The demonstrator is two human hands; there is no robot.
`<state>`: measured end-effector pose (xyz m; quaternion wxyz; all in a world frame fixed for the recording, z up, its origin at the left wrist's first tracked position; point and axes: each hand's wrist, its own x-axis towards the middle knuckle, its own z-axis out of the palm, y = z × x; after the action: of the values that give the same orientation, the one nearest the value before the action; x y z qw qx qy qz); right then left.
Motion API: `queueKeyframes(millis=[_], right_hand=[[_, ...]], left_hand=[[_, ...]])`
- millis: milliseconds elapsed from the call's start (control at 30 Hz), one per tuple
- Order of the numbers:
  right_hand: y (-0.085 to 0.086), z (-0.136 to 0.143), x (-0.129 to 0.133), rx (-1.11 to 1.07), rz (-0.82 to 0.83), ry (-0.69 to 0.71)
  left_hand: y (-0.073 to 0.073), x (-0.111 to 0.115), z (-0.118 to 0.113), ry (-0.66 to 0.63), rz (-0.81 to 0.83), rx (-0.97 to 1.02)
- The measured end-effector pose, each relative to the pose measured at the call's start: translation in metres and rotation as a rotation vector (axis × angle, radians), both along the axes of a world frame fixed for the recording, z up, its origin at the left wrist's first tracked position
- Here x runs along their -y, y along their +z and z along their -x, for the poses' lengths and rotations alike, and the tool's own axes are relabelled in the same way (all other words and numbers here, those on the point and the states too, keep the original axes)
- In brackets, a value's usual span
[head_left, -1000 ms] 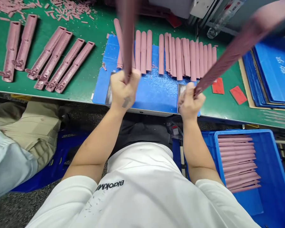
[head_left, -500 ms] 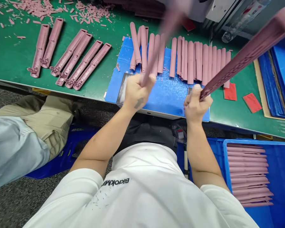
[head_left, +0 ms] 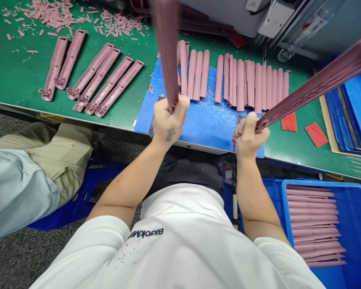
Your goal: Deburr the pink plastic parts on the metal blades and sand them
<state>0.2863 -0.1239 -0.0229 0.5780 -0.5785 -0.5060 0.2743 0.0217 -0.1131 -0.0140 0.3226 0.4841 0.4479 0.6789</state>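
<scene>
My left hand (head_left: 169,120) is closed around the lower end of a long pink plastic shell (head_left: 167,52), which stands nearly upright and is blurred at its top. In my right hand (head_left: 249,134) is another long pink plastic part (head_left: 313,88), tilted up to the right, its inner ribbed side partly showing. Both hands are above the blue mat (head_left: 195,134). Behind them on the mat lies a row of similar pink shells (head_left: 240,84), rounded side up. Further left, several pink shells (head_left: 99,76) rest hollow side up on the green table.
Pink scraps (head_left: 54,16) are heaped at the back left. Red cards (head_left: 316,134) and stacked blue sheets (head_left: 345,116) lie at the right. A blue bin (head_left: 353,216) of pink shells stands low right. Another person's leg (head_left: 60,156) is at left.
The shell in my left hand has swung left, from leaning right to nearly upright. The part in my right hand has tipped lower toward the right. Both remain held.
</scene>
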Motion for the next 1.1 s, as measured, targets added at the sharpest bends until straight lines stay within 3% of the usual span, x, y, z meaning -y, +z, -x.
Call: queueKeyframes(millis=[100,267,400,533,667,800,900,1000,1100], right_hand=[[0.003,-0.008,0.0,-0.062,-0.165,-0.13],[0.001,-0.014,0.002,-0.109,-0.174,-0.191],[0.001,-0.001,0.004,-0.119,-0.144,-0.139],[0.003,0.003,0.001,-0.115,-0.128,-0.131],[0.001,-0.001,-0.001,-0.07,-0.115,-0.165],[0.002,0.0,0.002,-0.116,-0.197,-0.188],[0.007,0.004,0.004,-0.162,-0.141,-0.165],[0.011,0.007,0.003,-0.189,-0.178,-0.197],[0.011,0.007,0.003,-0.192,-0.164,-0.146]], left_hand=[[0.003,-0.002,0.008,0.032,-0.09,0.095],[0.001,-0.007,0.013,0.05,-0.179,0.181],[-0.001,-0.005,0.005,0.03,-0.114,0.108],[0.003,-0.003,0.002,0.109,-0.136,0.104],[0.005,-0.005,0.0,0.029,-0.12,0.139],[0.005,-0.007,-0.003,0.046,-0.157,0.155],[0.003,-0.007,-0.001,-0.018,-0.098,0.134],[0.002,-0.007,0.001,0.039,-0.107,0.129],[0.003,-0.006,0.003,-0.016,-0.068,0.115]])
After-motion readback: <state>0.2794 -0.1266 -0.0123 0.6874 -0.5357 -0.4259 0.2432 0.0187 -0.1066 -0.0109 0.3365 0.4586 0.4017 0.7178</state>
